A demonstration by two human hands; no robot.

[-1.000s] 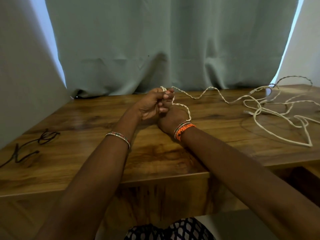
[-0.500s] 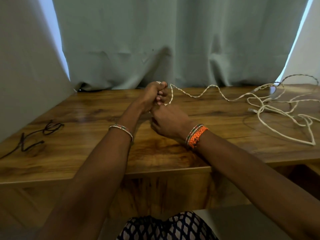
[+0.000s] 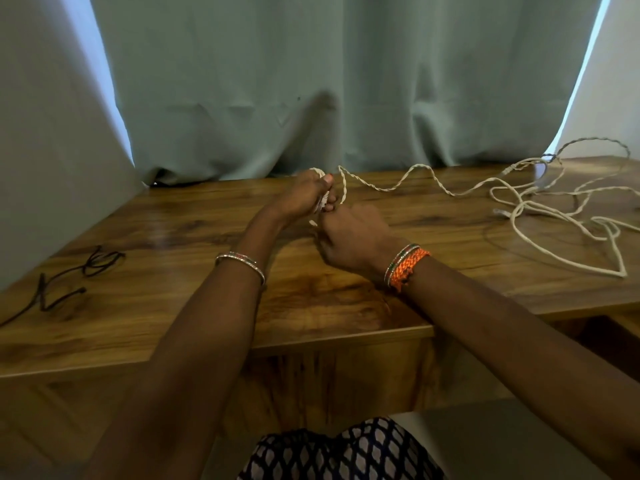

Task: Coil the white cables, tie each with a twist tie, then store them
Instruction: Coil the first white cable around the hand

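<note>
- The left hand (image 3: 304,197) is raised just above the wooden table (image 3: 173,306), fingers curled round the first small loops of a white twisted cable (image 3: 388,187) near its plug end.
- The right hand (image 3: 349,237) sits just beside and below it, fingers bent toward the same bundle; they seem to pinch the cable, but the fingertips are hidden behind the knuckles, so the grip is not certain.
- From the hands the cable snakes away to the right across the table into a loose tangle of white cables (image 3: 554,209) by the curtain (image 3: 346,81).
- Dark twist ties (image 3: 69,278) lie well apart at the left edge of the table.
- The cable looks light, limp and slightly springy; its twist probably makes the loops want to open.
- Best hold, in my judgement: clamp the gathered loops in one fist and feed slack with the other, drawing gently so the tangle does not knot.
</note>
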